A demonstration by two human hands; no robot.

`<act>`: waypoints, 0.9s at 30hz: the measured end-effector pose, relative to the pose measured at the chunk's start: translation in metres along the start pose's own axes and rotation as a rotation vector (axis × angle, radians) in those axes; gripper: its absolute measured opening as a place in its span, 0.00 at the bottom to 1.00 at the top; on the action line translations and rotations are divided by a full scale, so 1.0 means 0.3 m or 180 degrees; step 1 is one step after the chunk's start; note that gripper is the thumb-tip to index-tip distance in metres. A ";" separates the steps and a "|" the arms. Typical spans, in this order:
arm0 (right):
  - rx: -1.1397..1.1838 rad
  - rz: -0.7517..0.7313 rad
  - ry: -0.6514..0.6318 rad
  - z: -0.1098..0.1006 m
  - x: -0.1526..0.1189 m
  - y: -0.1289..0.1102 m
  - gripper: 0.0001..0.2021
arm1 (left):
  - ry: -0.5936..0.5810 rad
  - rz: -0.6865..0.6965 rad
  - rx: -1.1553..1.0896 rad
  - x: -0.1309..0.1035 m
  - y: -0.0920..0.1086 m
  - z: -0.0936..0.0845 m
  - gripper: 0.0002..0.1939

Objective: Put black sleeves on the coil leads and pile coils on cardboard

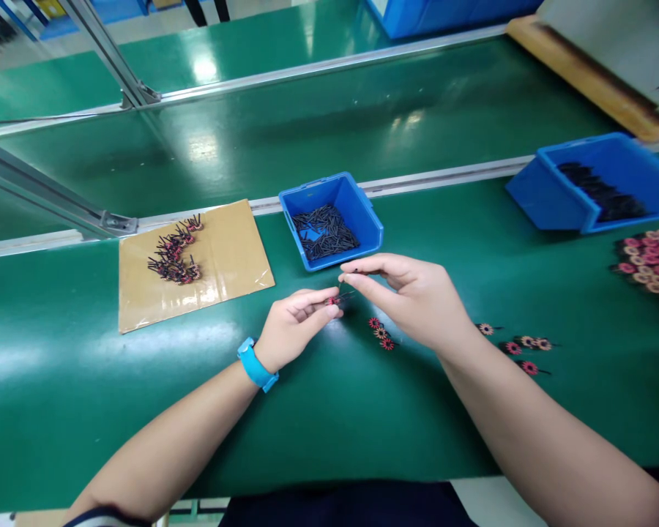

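My left hand (293, 326), with a blue band at the wrist, pinches a small red and black wound ring coil (332, 300) whose thin wire leads stick out. Just above it, my right hand (406, 293) has thumb and forefinger closed on a tiny dark piece, apparently a short black sleeve (354, 271), at the tip of a lead. Whether the sleeve is on the lead I cannot tell. Right behind the hands stands a blue bin (370, 238) holding many short black sleeves (326, 233). A short row of coils (381, 334) lies beneath my right hand.
Coils with black-sleeved leads (176, 256) lie on a brown cardboard sheet (231, 256) at left. Several loose coils (527, 344) and a large coil pile (653, 267) are at right, below a second blue bin (549, 194). A metal rail (450, 176) runs behind.
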State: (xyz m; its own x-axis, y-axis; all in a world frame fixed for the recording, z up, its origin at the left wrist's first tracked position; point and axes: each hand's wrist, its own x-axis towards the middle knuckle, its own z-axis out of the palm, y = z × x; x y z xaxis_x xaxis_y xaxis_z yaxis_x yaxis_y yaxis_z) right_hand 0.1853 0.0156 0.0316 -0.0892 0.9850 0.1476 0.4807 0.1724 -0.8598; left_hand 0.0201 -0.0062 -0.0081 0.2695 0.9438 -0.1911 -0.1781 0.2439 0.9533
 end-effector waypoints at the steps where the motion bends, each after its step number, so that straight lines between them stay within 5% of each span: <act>1: -0.0008 0.0012 0.0007 0.000 0.001 0.002 0.05 | -0.0002 0.0000 0.0010 0.000 0.000 -0.001 0.14; 23: -0.0067 -0.0346 -0.0508 -0.011 -0.002 -0.002 0.06 | 0.0004 -0.0196 -0.0149 0.001 -0.005 -0.002 0.16; 27: -0.0009 -0.0075 -0.0394 -0.016 0.000 0.000 0.05 | -0.0008 -0.0234 -0.0152 0.000 -0.004 -0.001 0.17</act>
State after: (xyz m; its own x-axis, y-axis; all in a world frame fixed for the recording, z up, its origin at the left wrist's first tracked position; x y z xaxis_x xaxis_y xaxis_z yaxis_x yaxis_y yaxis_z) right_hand 0.1895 0.0157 0.0340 -0.2074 0.9725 0.1061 0.4796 0.1956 -0.8554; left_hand 0.0201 -0.0064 -0.0092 0.2859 0.9224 -0.2596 -0.2027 0.3230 0.9244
